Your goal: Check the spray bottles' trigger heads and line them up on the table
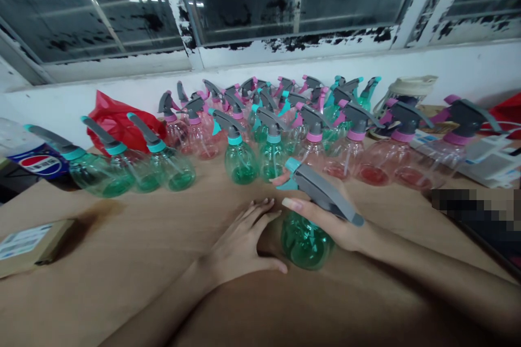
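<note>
My right hand (331,214) is wrapped round the neck of a green spray bottle (306,244) with a grey and turquoise trigger head. The bottle stands close in front of me, its nozzle facing away to the left. Just left of it, my left hand (244,244) lies on the wooden table (154,260) with fingers spread and thumb out, holding nothing. Beyond my hands stand two green spray bottles (241,162) with turquoise collars. To their right is a row of pink spray bottles (374,165) with grey and pink heads.
Several more spray bottles crowd the back by the wall. Three green bottles (173,171) stand at left, near a red plastic bag (122,119) and a Pepsi bottle (40,162). A small cardboard box (36,246) lies at the left edge. A cream pouch (411,89) stands back right.
</note>
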Tool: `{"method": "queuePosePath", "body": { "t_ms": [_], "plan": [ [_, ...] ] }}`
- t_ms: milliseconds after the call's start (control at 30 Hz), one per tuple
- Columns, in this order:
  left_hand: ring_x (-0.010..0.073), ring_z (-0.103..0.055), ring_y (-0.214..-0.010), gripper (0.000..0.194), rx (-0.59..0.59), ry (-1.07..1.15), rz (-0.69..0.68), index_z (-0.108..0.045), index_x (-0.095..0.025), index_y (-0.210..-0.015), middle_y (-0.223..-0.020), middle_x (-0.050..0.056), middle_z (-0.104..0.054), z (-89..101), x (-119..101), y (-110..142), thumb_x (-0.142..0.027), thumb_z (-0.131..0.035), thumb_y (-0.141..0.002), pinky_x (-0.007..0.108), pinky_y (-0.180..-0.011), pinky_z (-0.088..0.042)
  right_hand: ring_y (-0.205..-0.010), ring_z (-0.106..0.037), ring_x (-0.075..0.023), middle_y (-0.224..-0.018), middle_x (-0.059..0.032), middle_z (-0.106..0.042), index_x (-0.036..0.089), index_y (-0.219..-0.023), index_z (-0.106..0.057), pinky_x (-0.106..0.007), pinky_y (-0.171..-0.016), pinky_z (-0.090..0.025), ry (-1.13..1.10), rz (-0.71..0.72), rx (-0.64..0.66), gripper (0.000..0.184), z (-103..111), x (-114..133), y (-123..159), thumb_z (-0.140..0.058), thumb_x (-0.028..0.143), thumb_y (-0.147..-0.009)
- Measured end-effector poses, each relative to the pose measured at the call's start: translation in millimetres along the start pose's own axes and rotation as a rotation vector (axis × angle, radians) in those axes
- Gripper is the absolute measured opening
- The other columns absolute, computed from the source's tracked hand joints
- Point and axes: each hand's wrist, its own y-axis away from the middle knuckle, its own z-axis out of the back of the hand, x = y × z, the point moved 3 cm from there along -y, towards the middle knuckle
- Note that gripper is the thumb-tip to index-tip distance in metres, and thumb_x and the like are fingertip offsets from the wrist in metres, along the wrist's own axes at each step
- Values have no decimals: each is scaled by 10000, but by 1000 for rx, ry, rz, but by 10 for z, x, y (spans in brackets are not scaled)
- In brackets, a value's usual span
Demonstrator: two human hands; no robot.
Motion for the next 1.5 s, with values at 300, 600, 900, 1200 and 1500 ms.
{"method": "queuePosePath", "body": {
  "t_ms": [300, 600, 900, 1200, 1500],
  "plan": [
    [354, -270, -1385, 1039, 4, 10, 9, -309, -220, -1443, -1510, 151, -310, 16, -15, -7, -671, -735, -610, 546, -1122, -236, -759, -643, -186, -823, -25, -658, 237, -1058, -659, -347, -724, -507, 10, 9, -17, 267, -7, 12, 22, -631, 355, -821],
    [368, -268, -1382, 1025, 23, -27, 14, -359, -181, -1415, -1501, 175, -318, -7, 17, -9, -724, -691, -611, 557, -1115, -236, -720, -636, -167, -837, -25, -657, 202, -1094, -651, -336, -697, -502, -2, 1, -3, 291, -10, -7, 36, -624, 318, -829],
    [360, -282, -1377, 1009, 10, -8, -5, -344, -210, -1420, -1490, 156, -344, 19, -16, -7, -690, -716, -614, 558, -1113, -235, -781, -657, -175, -928, -27, -678, 224, -1044, -643, -358, -770, -511, -1, -21, -1, 242, -17, -21, 34, -627, 339, -832],
    [353, -236, -1397, 1004, 23, 29, 3, -347, -202, -1423, -1513, 148, -304, 24, -22, -13, -660, -736, -618, 547, -1134, -193, -657, -625, -151, -744, 2, -637, 205, -842, -622, -311, -623, -497, 2, -24, -24, 199, -28, 17, 26, -587, 400, -854],
    [352, -264, -1387, 996, 51, -20, 22, -355, -189, -1417, -1505, 160, -316, 42, -38, -17, -682, -712, -629, 547, -1122, -224, -690, -646, -149, -856, -16, -669, 206, -935, -642, -304, -646, -517, -36, -17, -35, 218, -28, -6, 18, -625, 396, -831]
  ]
}}
